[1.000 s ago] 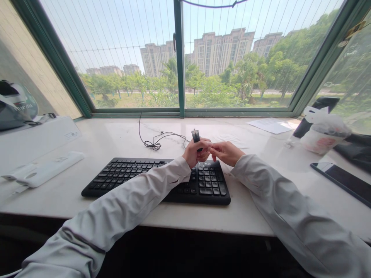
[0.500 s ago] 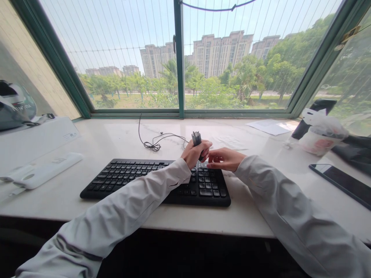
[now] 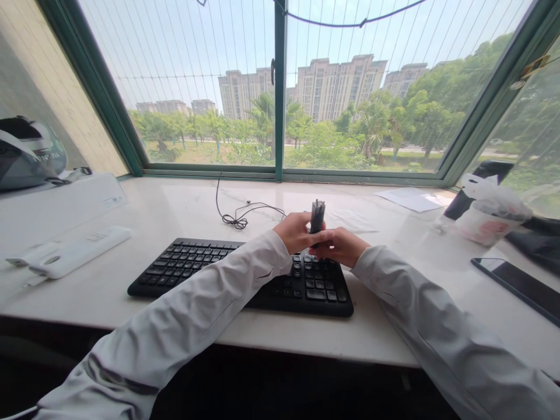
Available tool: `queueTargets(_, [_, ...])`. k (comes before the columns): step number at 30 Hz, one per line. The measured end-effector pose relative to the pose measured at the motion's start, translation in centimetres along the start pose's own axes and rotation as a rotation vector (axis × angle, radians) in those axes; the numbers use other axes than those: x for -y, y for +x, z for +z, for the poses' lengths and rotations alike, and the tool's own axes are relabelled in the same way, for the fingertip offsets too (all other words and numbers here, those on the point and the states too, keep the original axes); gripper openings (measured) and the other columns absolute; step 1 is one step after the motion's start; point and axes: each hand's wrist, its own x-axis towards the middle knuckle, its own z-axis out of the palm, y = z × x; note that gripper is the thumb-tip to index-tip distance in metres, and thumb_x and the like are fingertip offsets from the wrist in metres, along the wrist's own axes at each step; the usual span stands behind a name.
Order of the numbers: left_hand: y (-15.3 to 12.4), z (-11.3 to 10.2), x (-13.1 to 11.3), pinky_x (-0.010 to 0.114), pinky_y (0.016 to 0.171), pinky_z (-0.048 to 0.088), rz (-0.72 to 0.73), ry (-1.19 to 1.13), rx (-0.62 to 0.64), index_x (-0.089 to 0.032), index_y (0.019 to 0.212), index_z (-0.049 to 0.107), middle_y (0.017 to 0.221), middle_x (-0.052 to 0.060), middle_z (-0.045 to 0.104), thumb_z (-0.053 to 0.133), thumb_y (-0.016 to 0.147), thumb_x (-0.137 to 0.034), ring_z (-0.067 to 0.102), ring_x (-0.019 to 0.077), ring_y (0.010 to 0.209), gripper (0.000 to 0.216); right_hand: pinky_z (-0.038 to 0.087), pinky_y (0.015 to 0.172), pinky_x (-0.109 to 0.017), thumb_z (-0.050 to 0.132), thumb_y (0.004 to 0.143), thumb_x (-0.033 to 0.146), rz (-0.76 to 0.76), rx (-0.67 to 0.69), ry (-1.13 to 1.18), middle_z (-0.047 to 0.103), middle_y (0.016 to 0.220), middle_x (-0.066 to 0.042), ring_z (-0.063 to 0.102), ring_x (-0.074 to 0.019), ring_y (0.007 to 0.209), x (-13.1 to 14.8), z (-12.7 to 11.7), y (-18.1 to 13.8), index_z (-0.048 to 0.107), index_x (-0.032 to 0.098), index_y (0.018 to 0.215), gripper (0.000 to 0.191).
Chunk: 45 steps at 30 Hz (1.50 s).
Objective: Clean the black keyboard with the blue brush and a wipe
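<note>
Over the right part of a black keyboard, my left hand is closed round a dark grey stick-shaped tool. The tool stands nearly upright, and its notched, pronged end points up. My right hand is closed at the tool's lower end, its fingers against my left thumb. Both hands hide that lower end, so its shape cannot be made out. Some of the keyboard's keys lie behind my left sleeve.
A thin black cable lies coiled behind the keyboard. At left are a white power strip, a white box and a helmet. Paper, a bagged cup and a phone lie right.
My right hand has come in to meet the left and closed at the tool's lower end. The tool is more upright and slightly farther right. The view has shifted a little.
</note>
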Motion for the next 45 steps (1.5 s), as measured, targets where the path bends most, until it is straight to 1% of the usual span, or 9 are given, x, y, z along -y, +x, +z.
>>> queueTargets(5, [-0.1, -0.2, 0.4, 0.022, 0.053, 0.041, 0.012, 0.088, -0.002, -0.014, 0.079, 0.066, 0.077, 0.003, 0.066, 0.061, 0.082, -0.052, 0.054, 0.0101, 0.057, 0.038, 0.051, 0.056, -0.031, 0.058, 0.085, 0.049, -0.063, 0.049, 0.055, 0.067, 0.065, -0.005, 0.062, -0.0171, 0.057, -0.6, 0.3, 0.2, 0.070, 0.015, 0.089, 0.037])
queueTargets(10, [-0.2, -0.2, 0.5, 0.021, 0.047, 0.041, -0.008, 0.006, -0.015, -0.014, 0.079, 0.064, 0.068, 0.002, 0.065, 0.064, 0.082, -0.048, 0.056, 0.0093, 0.049, 0.034, 0.051, 0.060, -0.031, 0.061, 0.084, 0.050, -0.075, 0.044, -0.021, 0.068, 0.070, -0.004, 0.063, -0.0170, 0.063, -0.3, -0.4, 0.0, 0.069, 0.017, 0.085, 0.034])
queueTargets(14, [0.3, -0.4, 0.5, 0.022, 0.046, 0.048, -0.167, -0.241, -0.181, -0.013, 0.085, 0.063, 0.065, 0.001, 0.064, 0.069, 0.080, -0.047, 0.060, 0.0114, 0.048, 0.034, 0.047, 0.055, -0.028, 0.064, 0.082, 0.051, -0.071, -0.147, -0.246, 0.066, 0.072, -0.004, 0.056, -0.0145, 0.060, 1.0, -0.9, -0.3, 0.064, 0.018, 0.079, 0.033])
queueTargets(18, [0.9, -0.7, 0.1, 0.027, 0.056, 0.056, -0.326, -0.513, -0.352, -0.010, 0.083, 0.062, 0.071, 0.004, 0.067, 0.075, 0.075, -0.046, 0.066, 0.0150, 0.057, 0.038, 0.050, 0.069, -0.031, 0.061, 0.087, 0.046, -0.112, -0.348, -0.367, 0.072, 0.084, -0.005, 0.064, -0.0175, 0.070, 1.8, -0.4, -0.3, 0.063, 0.019, 0.100, 0.030])
queueTargets(23, [0.7, -0.7, -0.2, 0.028, 0.062, 0.058, -0.396, -0.671, -0.364, -0.009, 0.078, 0.063, 0.068, 0.004, 0.067, 0.080, 0.066, -0.049, 0.066, 0.0137, 0.058, 0.045, 0.049, 0.068, -0.031, 0.046, 0.096, 0.038, -0.070, -0.409, -0.434, 0.073, 0.074, -0.003, 0.068, -0.0195, 0.067, 2.3, 0.3, -0.4, 0.055, 0.018, 0.118, 0.031])
queueTargets(27, [0.5, -1.3, -0.5, 0.027, 0.058, 0.055, -0.389, -0.618, -0.297, -0.010, 0.080, 0.066, 0.066, 0.006, 0.068, 0.079, 0.063, -0.057, 0.065, 0.0142, 0.056, 0.052, 0.047, 0.067, -0.028, 0.038, 0.099, 0.038, -0.060, -0.373, -0.333, 0.070, 0.065, 0.000, 0.064, -0.0155, 0.059, 2.8, 0.2, -0.6, 0.060, 0.019, 0.105, 0.029])
queueTargets(30, [0.4, -1.7, -0.5, 0.027, 0.055, 0.053, -0.367, -0.572, -0.275, -0.009, 0.082, 0.068, 0.068, 0.007, 0.069, 0.077, 0.063, -0.059, 0.063, 0.0132, 0.053, 0.054, 0.046, 0.066, -0.027, 0.035, 0.100, 0.044, -0.030, -0.355, -0.169, 0.067, 0.060, 0.001, 0.061, -0.0137, 0.056, 2.9, 0.0, -0.6, 0.062, 0.019, 0.097, 0.037])
queueTargets(38, [0.6, -1.8, 0.0, 0.026, 0.061, 0.054, -0.329, -0.587, -0.332, -0.009, 0.076, 0.070, 0.073, 0.009, 0.071, 0.079, 0.065, -0.054, 0.064, 0.0134, 0.061, 0.047, 0.046, 0.061, -0.028, 0.040, 0.096, 0.056, -0.059, -0.334, 0.180, 0.064, 0.062, -0.001, 0.055, -0.0139, 0.056, 2.8, -0.2, -0.6, 0.065, 0.016, 0.099, 0.048])
queueTargets(45, [0.9, -1.7, 0.9, 0.026, 0.064, 0.054, -0.358, -0.653, -0.395, -0.009, 0.072, 0.069, 0.067, 0.006, 0.068, 0.083, 0.061, -0.050, 0.061, 0.0107, 0.060, 0.045, 0.045, 0.061, -0.028, 0.041, 0.097, 0.055, -0.071, -0.354, 0.223, 0.063, 0.061, 0.000, 0.053, -0.0134, 0.056, 3.0, -0.3, -0.6, 0.066, 0.014, 0.108, 0.050])
